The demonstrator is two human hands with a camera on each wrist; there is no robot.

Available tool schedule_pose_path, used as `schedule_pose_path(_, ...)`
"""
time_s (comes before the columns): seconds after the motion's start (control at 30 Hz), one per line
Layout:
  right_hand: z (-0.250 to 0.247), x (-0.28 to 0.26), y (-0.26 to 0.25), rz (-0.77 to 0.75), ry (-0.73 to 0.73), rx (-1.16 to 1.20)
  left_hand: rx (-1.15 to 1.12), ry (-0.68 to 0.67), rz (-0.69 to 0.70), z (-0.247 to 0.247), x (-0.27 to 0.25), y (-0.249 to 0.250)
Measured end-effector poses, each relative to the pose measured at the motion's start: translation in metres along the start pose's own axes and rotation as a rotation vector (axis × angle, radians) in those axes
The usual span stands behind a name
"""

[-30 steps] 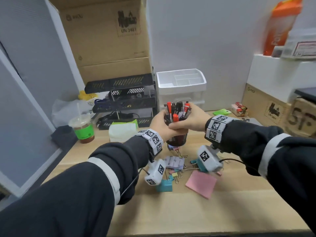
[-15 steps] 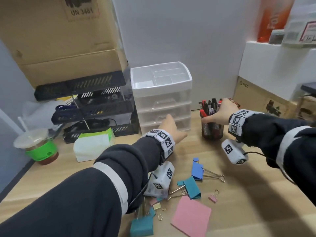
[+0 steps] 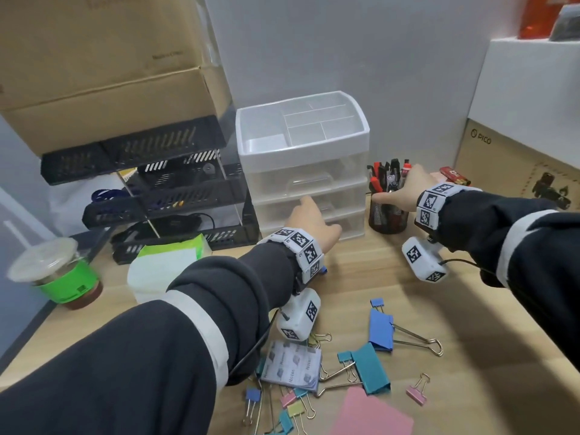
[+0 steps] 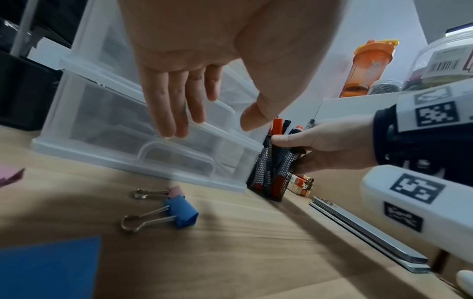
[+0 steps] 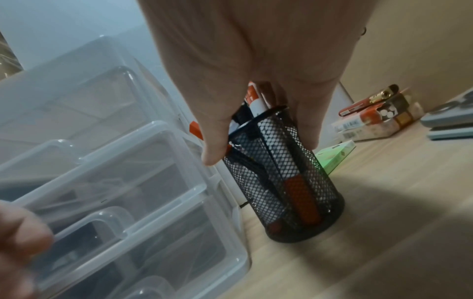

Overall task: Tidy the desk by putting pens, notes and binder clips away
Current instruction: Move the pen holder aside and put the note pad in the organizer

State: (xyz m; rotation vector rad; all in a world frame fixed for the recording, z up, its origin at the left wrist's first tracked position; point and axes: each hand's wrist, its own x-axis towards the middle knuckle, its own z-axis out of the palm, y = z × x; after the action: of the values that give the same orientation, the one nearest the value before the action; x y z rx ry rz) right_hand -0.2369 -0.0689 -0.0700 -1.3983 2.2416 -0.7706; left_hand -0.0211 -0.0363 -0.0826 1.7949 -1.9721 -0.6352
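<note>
A black mesh pen cup (image 3: 387,215) full of pens stands on the desk just right of the clear drawer unit (image 3: 301,183). My right hand (image 3: 405,193) grips the cup (image 5: 289,182) at its rim, thumb on one side and fingers on the other. My left hand (image 3: 314,219) is open, its straight fingers (image 4: 174,121) at the front of the lower drawers. Nearer to me lie a blue binder clip (image 3: 381,329), a teal clip (image 3: 370,368), a small pink clip (image 3: 416,392), a notes pad (image 3: 293,362) and a pink sticky note (image 3: 370,416).
Black stacked trays (image 3: 150,189) under a cardboard box (image 3: 103,64) stand left of the drawers. A tissue pack (image 3: 166,262) and a lidded drink cup (image 3: 62,274) sit at the left. Another cardboard box (image 3: 514,171) and a small red pack (image 3: 455,175) are at the right.
The pen cup, held in both hands in mid-desk a second ago, now stands right of the drawers. My left hand has let go and moved to the drawer fronts.
</note>
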Motion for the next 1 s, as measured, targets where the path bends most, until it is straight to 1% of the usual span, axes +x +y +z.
schedule_pose_path(0.07,0.005,0.002,-0.003,0.006,0.019,-0.033,0.023,0.004,0.013,-0.003,0.001,-0.004)
schedule_pose_path(0.13,0.008,0.0,-0.005,0.049,0.034,-0.066,0.038,0.014,0.034,-0.008,0.003,-0.009)
schedule_pose_path(0.2,0.011,-0.003,-0.006,0.107,0.083,-0.134,0.03,0.034,0.026,-0.014,0.003,-0.015)
schedule_pose_path(0.23,0.011,-0.005,-0.008,0.148,0.151,-0.161,0.034,0.049,0.008,-0.018,0.003,-0.018)
schedule_pose_path(0.3,0.007,-0.015,-0.012,0.199,0.306,-0.082,0.058,0.075,-0.041,-0.027,0.001,-0.026)
schedule_pose_path(0.33,0.006,-0.021,-0.014,0.15,0.353,-0.033,0.073,0.075,-0.071,-0.032,0.0,-0.032)
schedule_pose_path(0.37,0.005,-0.026,-0.016,0.061,0.344,-0.011,0.09,0.06,-0.104,-0.037,-0.003,-0.036)
schedule_pose_path(0.43,0.008,-0.038,-0.018,-0.105,0.236,-0.009,0.119,0.005,-0.192,-0.046,-0.008,-0.045)
schedule_pose_path(0.47,0.012,-0.045,-0.021,-0.163,0.183,-0.017,0.117,-0.012,-0.24,-0.049,-0.009,-0.048)
schedule_pose_path(0.53,0.024,-0.05,-0.027,-0.213,0.083,-0.038,0.077,-0.008,-0.33,-0.056,-0.013,-0.049)
schedule_pose_path(0.6,0.037,-0.051,-0.034,-0.176,-0.041,-0.045,-0.032,0.015,-0.398,-0.058,-0.013,-0.05)
schedule_pose_path(0.67,0.045,-0.052,-0.041,-0.128,-0.121,-0.002,-0.143,0.017,-0.383,-0.057,-0.013,-0.048)
schedule_pose_path(0.77,0.048,-0.047,-0.041,-0.084,-0.116,-0.002,-0.181,-0.054,-0.368,-0.057,-0.016,-0.047)
schedule_pose_path(0.87,0.045,-0.047,-0.036,-0.106,-0.093,-0.069,-0.189,-0.081,-0.372,-0.059,-0.017,-0.049)
schedule_pose_path(1.0,0.042,-0.051,-0.029,-0.117,-0.1,-0.05,-0.193,-0.101,-0.354,-0.063,-0.022,-0.05)
